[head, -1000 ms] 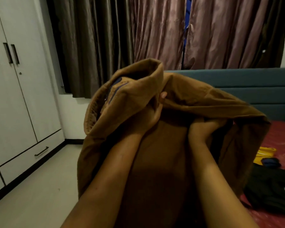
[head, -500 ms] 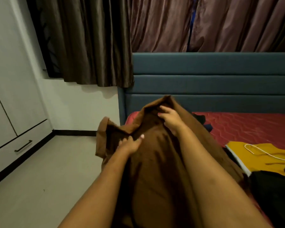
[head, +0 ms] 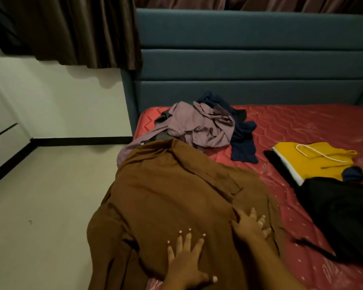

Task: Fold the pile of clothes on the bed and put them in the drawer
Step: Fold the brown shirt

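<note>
Head view, looking down along a bed point(head: 302, 126) with a red quilted mattress and a blue-green padded headboard point(head: 249, 59).

A large brown garment point(head: 176, 195) lies spread on the near left part of the bed. Its long axis runs from the person straight away toward the headboard. Its far end touches a crumpled pile of clothes point(head: 203, 126), lilac and navy, which sits against the headboard. The garment's left side hangs over the bed's left edge, above the pale floor point(head: 50, 206).

Both grips rest on the garment's near end, so almost all of the cloth lies ahead of them. The left grip point(head: 184, 258), a bare hand, lies palm down with fingers spread wide and straight, pressing the cloth and clasping nothing. The right grip point(head: 250, 227), also bare, lies a little farther ahead and to the right. Its fingers are splayed flat beside a raised fold, and it too holds nothing.

To the right, apart from the brown garment, lie a yellow garment point(head: 314, 162) and a black garment point(head: 340, 216), the black one overlapping the yellow one's near corner.

At the far left edge of the view is a white drawer point(head: 0, 147) with a dark handle, across the floor and well apart from the bed.

This looks like smoothing before a first fold. The left grip is nearer the overhanging side, so it would likely bring that edge inward. The drawer lies on that same left side.
</note>
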The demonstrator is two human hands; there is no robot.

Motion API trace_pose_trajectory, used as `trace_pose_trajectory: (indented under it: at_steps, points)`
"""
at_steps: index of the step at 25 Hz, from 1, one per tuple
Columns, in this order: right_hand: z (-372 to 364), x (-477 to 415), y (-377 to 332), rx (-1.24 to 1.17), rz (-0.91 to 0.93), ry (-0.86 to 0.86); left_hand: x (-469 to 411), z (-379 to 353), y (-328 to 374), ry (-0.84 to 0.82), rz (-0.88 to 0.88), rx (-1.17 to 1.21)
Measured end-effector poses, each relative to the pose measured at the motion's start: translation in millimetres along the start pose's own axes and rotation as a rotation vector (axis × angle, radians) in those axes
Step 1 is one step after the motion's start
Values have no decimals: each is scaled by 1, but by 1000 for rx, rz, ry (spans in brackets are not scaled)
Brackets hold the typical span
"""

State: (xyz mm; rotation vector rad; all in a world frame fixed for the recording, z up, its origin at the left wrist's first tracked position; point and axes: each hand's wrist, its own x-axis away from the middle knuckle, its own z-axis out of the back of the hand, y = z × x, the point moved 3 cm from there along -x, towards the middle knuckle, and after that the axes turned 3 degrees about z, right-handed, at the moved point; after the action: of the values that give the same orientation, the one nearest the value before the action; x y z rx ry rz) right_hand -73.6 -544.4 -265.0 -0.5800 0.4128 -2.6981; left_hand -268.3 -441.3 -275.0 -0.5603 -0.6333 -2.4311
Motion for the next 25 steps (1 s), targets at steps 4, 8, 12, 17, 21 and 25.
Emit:
trace_pose_trajectory:
  at_steps: [4,8,12,17,21,25]
  points:
    - [28,-16,-2,105,172,44,4,-8,21,-14,-47,-30]
    - [40,-55,-22,174,323,-119,-18,14,32,15,-64,-46]
    - [56,-88,-14,60,305,-42,-58,36,40,51,-54,-83]
    - [59,-100,-54,-114,547,-301,-92,42,46,66,-80,-83]
    - [137,-130,-75,-329,316,-457,-92,47,42,90,-82,-42]
    - [121,-96,-91,12,305,-736,-83,48,43,89,-38,-7]
